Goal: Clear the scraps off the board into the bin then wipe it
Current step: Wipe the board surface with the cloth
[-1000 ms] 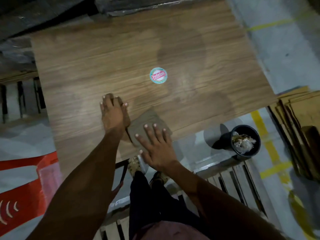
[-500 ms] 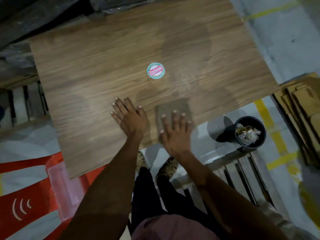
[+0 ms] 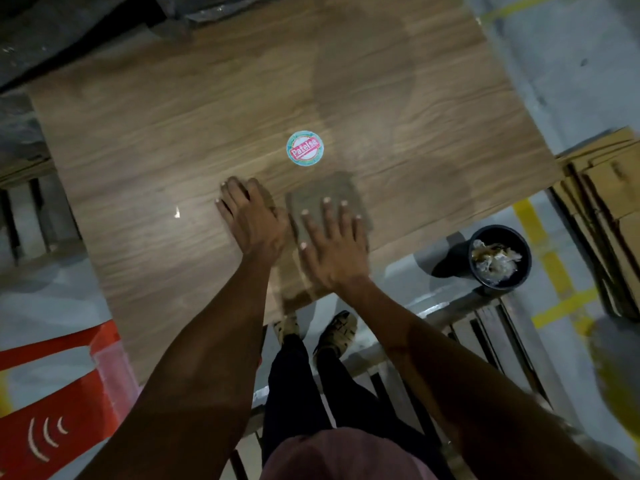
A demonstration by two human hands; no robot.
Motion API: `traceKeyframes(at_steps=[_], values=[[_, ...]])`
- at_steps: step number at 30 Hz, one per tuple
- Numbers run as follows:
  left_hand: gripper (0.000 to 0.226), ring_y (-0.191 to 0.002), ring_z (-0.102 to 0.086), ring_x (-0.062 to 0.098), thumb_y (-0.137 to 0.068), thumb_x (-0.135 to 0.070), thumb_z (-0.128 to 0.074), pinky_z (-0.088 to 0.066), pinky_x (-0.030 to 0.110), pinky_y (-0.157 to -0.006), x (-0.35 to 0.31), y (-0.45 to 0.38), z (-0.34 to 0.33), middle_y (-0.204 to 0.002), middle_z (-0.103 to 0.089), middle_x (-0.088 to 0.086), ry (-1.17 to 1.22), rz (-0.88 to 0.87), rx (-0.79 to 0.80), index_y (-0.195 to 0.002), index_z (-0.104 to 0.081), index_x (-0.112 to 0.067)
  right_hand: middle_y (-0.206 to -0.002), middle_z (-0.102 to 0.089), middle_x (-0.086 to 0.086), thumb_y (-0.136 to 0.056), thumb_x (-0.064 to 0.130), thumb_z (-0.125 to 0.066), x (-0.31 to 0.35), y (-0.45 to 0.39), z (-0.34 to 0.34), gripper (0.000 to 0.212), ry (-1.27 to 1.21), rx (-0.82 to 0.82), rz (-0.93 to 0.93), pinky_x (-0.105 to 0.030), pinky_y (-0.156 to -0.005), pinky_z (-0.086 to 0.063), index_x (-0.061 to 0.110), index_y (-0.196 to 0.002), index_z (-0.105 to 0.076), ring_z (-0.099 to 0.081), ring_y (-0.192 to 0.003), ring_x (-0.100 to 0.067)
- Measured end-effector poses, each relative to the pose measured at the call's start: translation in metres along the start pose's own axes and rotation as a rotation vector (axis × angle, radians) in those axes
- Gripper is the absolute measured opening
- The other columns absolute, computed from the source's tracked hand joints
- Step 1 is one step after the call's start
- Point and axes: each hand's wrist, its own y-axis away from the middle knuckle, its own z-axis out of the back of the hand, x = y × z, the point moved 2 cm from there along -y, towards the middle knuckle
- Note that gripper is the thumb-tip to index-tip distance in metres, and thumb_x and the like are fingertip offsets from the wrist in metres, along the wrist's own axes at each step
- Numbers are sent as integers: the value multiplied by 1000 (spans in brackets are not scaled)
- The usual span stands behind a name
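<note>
The board (image 3: 173, 140) is almost free of scraps, so the first part of the task seems done. The bin (image 3: 500, 258) stands on the floor at about 4 o'clock from the board's middle, just off the near edge, and it holds crumpled scraps (image 3: 495, 259). One small pale fleck (image 3: 177, 212) lies on the wood at about 9 o'clock from the left hand (image 3: 251, 218); it may be a last crumb or only a glint, and this cannot be told.

The wiping is under way. The right hand (image 3: 330, 244) lies flat, fingers spread apart, and presses a grey-brown cloth (image 3: 329, 199) on the board, near the near edge. It grips nothing; the palm only holds the cloth down. The left hand, just beside it at 9 o'clock, is also open and flat on the wood, probably to steady the board.

A darker patch at 12 o'clock from the cloth, beyond the round sticker (image 3: 305, 147), looks like a damp trace of wiping. The far and left parts show no such trace, so most of the surface probably remains to be wiped.
</note>
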Motion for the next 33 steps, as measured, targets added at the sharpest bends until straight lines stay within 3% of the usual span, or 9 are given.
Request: traceKeyframes(at_steps=[3, 8, 11, 16, 20, 23, 26, 29, 33], values=[[63, -149, -30, 43, -77, -35, -48, -17, 58, -124, 6, -16, 0, -155, -38, 24, -9, -37, -6, -134, -51, -7, -173, -14, -8, -102, 55, -34, -1, -15, 0, 65, -15, -18, 86, -59, -123, -16, 38, -163, -21, -11, -158, -39], [55, -147, -34, 42, -94, -43, -34, -20, 62, -121, 9, -54, 2, -151, -45, 21, 38, 23, -76, -127, -58, -6, -174, -3, -9, -103, 58, -27, -31, -71, 21, 65, -60, -23, -338, -58, -126, -5, 39, -163, -12, -1, -159, -39], [57, -149, -31, 40, -99, -46, -30, -17, 65, -120, 0, -83, 1, -154, -41, 20, 8, 91, -62, -134, -53, -7, -173, -1, -13, -103, 58, -25, -16, -88, 23, 67, -88, -39, -439, -61, -125, -5, 35, -164, -10, 1, -158, -42], [60, -155, -21, 37, -103, -43, -27, -11, 69, -121, -4, -111, -14, -166, -28, 17, -39, 135, -31, -151, -40, -10, -173, -6, -11, -102, 56, -29, 39, -88, 12, 66, -39, -72, -266, -60, -124, -6, 37, -164, -15, -3, -158, -41], [61, -157, -16, 37, -104, -43, -26, -8, 69, -121, -8, -110, -16, -168, -22, 17, -47, 127, -4, -154, -35, -11, -173, -11, -8, -102, 58, -31, 20, -114, 20, 66, 2, -74, -155, -59, -125, -11, 39, -163, -16, -8, -158, -40], [59, -156, -19, 37, -102, -43, -31, -11, 69, -120, -8, -111, -13, -167, -25, 18, -24, 142, -17, -152, -39, -11, -172, -16, -9, -98, 58, -34, -7, -147, 27, 68, 2, -119, -314, -60, -124, -16, 40, -162, -22, -14, -157, -40], [57, -155, -21, 37, -102, -43, -34, -12, 68, -120, -11, -111, -12, -167, -26, 18, -22, 137, -38, -150, -42, -11, -173, -5, -11, -98, 57, -29, 2, -179, 30, 70, -68, -109, -464, -63, -123, -11, 38, -164, -14, -4, -158, -42], [57, -156, -18, 37, -105, -43, -30, -11, 69, -120, -8, -111, -12, -168, -23, 17, -26, 126, -1, -151, -39, -11, -173, 0, -14, -101, 60, -20, 40, -190, 29, 70, -39, -60, -282, -65, -124, -6, 35, -164, -6, 1, -158, -44], [58, -157, -14, 36, -106, -44, -26, -10, 69, -121, -8, -112, -12, -170, -19, 15, -40, 143, 18, -154, -35, -13, -174, -7, -8, -101, 60, -25, 49, -198, 29, 67, -34, -60, -22, -61, -124, -10, 38, -164, -15, -5, -159, -38]])
